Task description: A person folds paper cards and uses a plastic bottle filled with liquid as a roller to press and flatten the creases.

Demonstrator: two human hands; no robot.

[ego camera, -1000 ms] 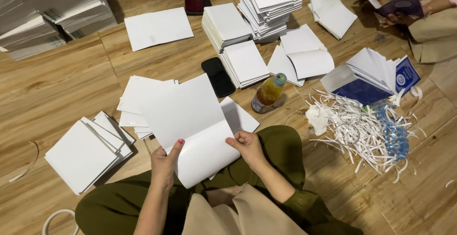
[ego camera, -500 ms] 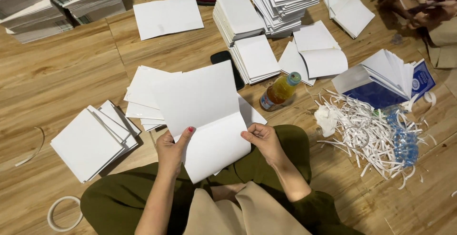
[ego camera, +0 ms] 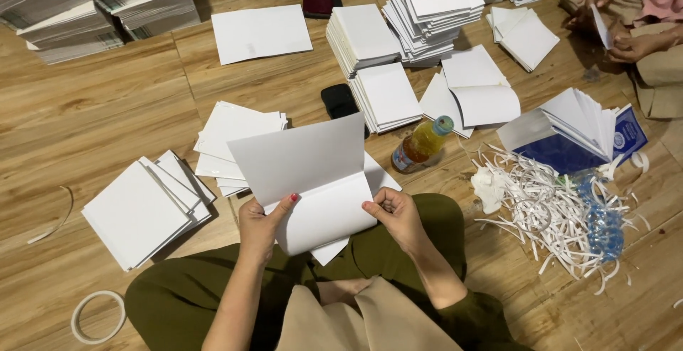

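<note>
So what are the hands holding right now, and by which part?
A folded white paper sheet: left hand and right hand pinch its opposite side edges near the fold.

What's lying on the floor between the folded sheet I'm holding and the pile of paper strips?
In the head view, a plastic bottle of yellow drink lies between the folded sheet and the paper strips.
</note>
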